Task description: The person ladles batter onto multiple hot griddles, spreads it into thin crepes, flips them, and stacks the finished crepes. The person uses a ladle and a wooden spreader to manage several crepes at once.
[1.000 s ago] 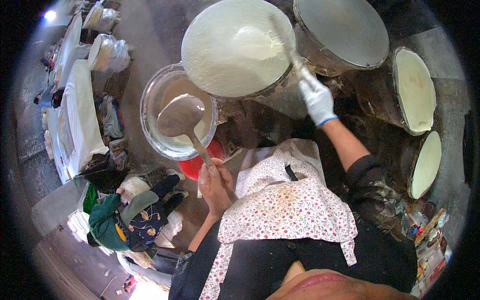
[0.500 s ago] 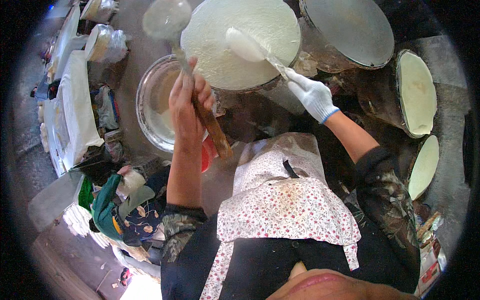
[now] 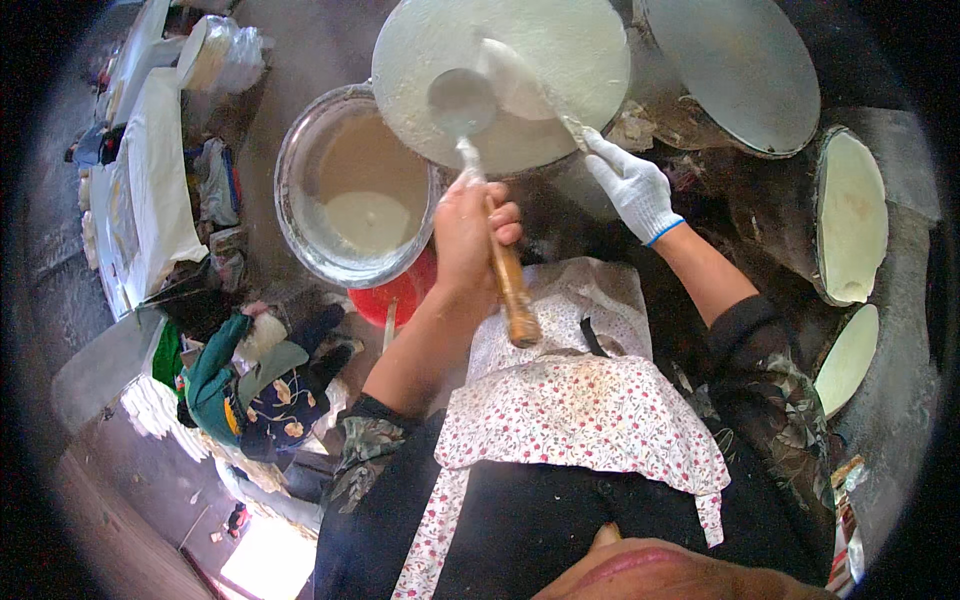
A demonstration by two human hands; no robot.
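My bare left hand (image 3: 468, 235) is wrapped round the wooden handle of a metal ladle (image 3: 462, 103). The ladle's round grey bowl is over the near part of a large round griddle (image 3: 405, 60), which a pale batter layer covers. A white knitted glove with a blue cuff covers my right hand (image 3: 635, 190). Its fingers grip the handle of a broad, batter-coated spatula (image 3: 512, 82), whose blade lies over the batter. Left of the griddle stands a metal pot (image 3: 300, 240) of thin beige batter. Whether the ladle touches the layer I cannot tell.
A second round griddle (image 3: 735, 65) with a grey surface is at the far right. Pale round sheets (image 3: 850, 220) lie farther right. Below the pot is a red container (image 3: 385, 298). A co-worker (image 3: 270, 390) in green sleeves is at lower left, near a white-covered table (image 3: 160, 170).
My left hand has swung the ladle right and nearer, from beyond the pot to over the griddle. The pot's batter now shows fully. My right hand and the spatula have shifted only slightly.
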